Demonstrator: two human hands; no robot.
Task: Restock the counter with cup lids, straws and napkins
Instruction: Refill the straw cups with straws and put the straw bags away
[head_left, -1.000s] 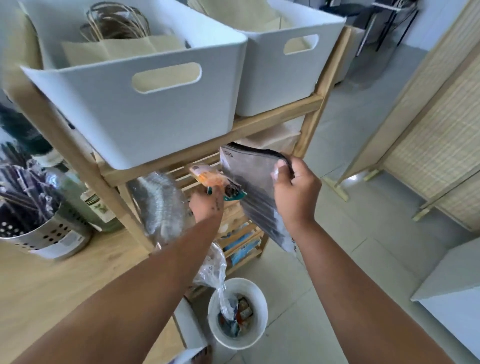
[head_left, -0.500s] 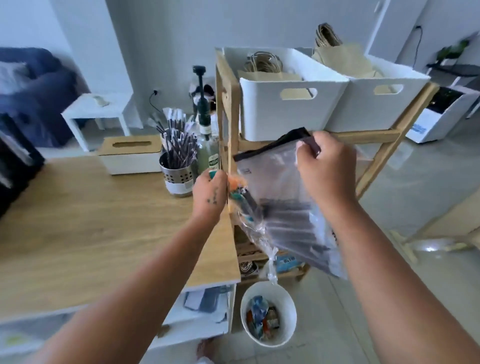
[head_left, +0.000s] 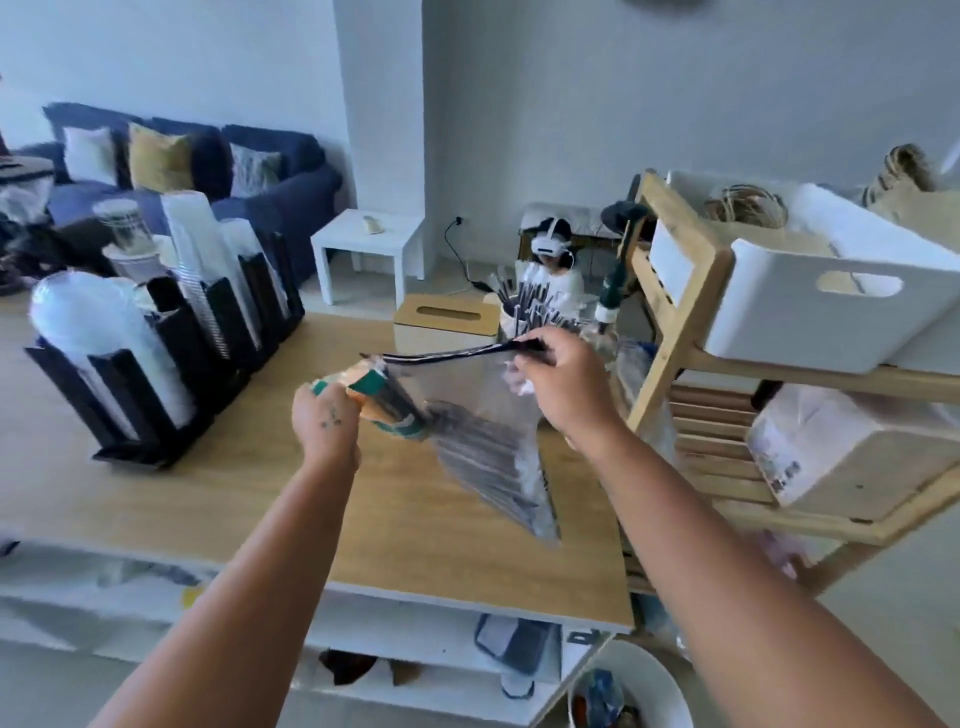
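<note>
Above the middle of the desk (head_left: 156, 499), both hands hold up a clear straw bag (head_left: 483, 452) with a black zip strip along its top. The right hand (head_left: 563, 384) has its grip pinched on the right end of that strip. The left hand (head_left: 326, 415) has its grip curled round an orange-and-green packet (head_left: 384, 397), which sits against the bag's left corner (whether the packet lies inside the bag or outside it, I cannot tell). The bag hangs tilted, and the dark straws inside slant down toward the desk's right edge without touching the top.

At the desk's back edge stand a tissue box (head_left: 445, 322) with a wooden lid and, just beside it, a straw holder (head_left: 524, 317) filled with dark straws. On the desk's left side sits a black cup organiser (head_left: 171, 332) carrying stacked cups and lids. A wooden shelf rack (head_left: 670, 322) stands against the desk's right end. It bears a white bin (head_left: 810, 306) and, one level lower, a wrapped napkin pack (head_left: 831, 447). A white bucket (head_left: 670, 675) sits on the floor below the desk's right corner.
</note>
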